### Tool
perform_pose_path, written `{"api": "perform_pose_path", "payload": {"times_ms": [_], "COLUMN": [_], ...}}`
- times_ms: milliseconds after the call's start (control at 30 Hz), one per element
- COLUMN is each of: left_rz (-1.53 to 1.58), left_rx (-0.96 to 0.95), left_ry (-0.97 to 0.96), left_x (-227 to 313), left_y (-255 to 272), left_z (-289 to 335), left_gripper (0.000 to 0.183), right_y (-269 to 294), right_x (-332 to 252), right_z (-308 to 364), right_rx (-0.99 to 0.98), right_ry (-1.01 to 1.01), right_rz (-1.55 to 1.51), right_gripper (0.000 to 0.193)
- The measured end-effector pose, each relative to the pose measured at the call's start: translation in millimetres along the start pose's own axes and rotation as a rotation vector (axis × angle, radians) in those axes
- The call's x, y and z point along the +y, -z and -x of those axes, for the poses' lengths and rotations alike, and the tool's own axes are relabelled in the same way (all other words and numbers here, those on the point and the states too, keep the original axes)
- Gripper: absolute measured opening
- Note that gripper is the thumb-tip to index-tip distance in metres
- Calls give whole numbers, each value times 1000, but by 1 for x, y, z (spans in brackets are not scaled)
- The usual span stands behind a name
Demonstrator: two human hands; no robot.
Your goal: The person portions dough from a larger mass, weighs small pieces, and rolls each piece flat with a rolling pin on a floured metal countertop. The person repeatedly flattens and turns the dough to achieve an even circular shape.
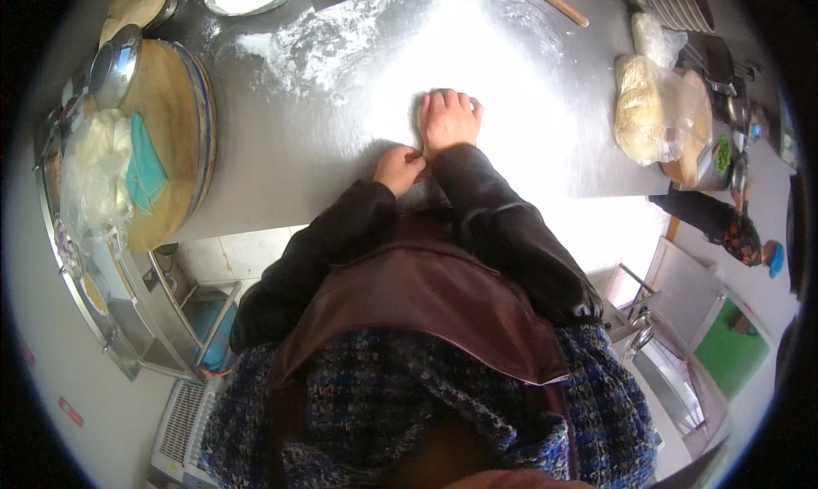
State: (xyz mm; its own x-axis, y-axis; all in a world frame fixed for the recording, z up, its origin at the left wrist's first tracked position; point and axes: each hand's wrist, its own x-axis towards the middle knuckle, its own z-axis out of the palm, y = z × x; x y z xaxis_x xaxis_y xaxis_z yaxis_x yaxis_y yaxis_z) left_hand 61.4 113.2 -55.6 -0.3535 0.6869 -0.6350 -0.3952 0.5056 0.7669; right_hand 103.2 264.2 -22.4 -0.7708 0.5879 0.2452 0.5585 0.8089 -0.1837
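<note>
My right hand point(450, 124) rests on the steel table point(281, 169), its fingers curled down over something pale that the glare mostly hides. Just nearer and to the left is my left hand point(399, 170), closed, with thumb and forefinger pinched together beside my right wrist. Whatever lies between those fingertips is too small to tell. White flour point(319, 54) is spread over the metal beyond both hands. Dark sleeves cover both forearms.
At left, round boards point(175, 165) carry a kitchen scale point(115, 67), bagged dough point(98, 165) and a teal cloth point(145, 169). A wooden rolling pin point(554, 2) lies far right. Bagged noodles point(641, 110) sit at the right edge; another person point(724, 225) is beyond.
</note>
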Motion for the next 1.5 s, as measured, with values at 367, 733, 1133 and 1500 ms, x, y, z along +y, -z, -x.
{"api": "perform_pose_path", "payload": {"times_ms": [367, 733, 1133, 1500], "left_rz": [-66, 103, -145, -491], "left_rx": [170, 119, 310, 294], "left_ry": [-221, 146, -358, -245], "left_x": [69, 33, 81, 46], "left_y": [-39, -32, -73, -75], "left_z": [-29, 1, -52, -31], "left_gripper": [29, 28, 37, 54], "right_y": [48, 22, 17, 37], "right_x": [47, 15, 101, 74], "right_z": [-57, 7, -87, 21], "right_rx": [-393, 20, -534, 134], "right_ry": [-494, 0, -367, 44], "right_rz": [-635, -85, -628, -61], "right_gripper": [44, 21, 38, 30]}}
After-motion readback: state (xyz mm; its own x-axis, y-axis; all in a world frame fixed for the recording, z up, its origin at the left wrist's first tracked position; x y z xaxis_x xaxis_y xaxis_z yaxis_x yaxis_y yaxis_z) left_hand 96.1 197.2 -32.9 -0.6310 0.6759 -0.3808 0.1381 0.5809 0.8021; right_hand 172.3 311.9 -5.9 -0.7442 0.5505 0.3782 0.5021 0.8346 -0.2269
